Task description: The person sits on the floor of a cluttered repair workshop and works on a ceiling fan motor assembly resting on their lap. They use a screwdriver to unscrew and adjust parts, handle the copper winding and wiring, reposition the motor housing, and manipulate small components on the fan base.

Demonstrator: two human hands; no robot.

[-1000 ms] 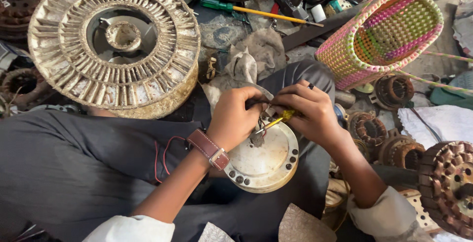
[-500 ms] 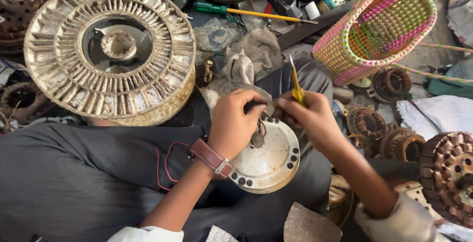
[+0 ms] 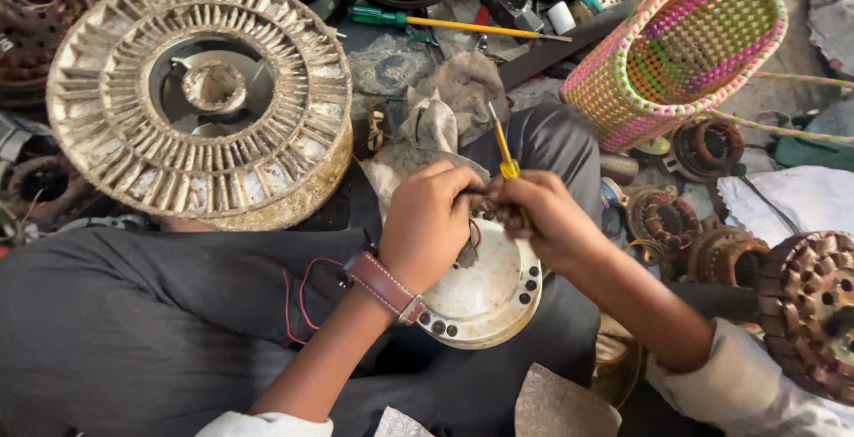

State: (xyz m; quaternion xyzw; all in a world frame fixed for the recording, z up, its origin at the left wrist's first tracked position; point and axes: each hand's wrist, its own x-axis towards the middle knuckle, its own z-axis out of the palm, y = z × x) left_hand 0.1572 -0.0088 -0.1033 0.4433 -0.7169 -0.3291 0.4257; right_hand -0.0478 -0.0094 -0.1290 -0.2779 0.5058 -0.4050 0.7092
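Right hand pinching yellow screwdriver, now raised upright; left hand gripping white motor cover; woven basket beside.

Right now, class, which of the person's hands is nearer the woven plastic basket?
Right. The right hand, holding a yellow screwdriver, lies below and left of the woven basket; the left hand is farther left, over the white round cover.

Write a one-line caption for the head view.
Left hand steadies a white round cover on the lap while right hand holds a yellow screwdriver.
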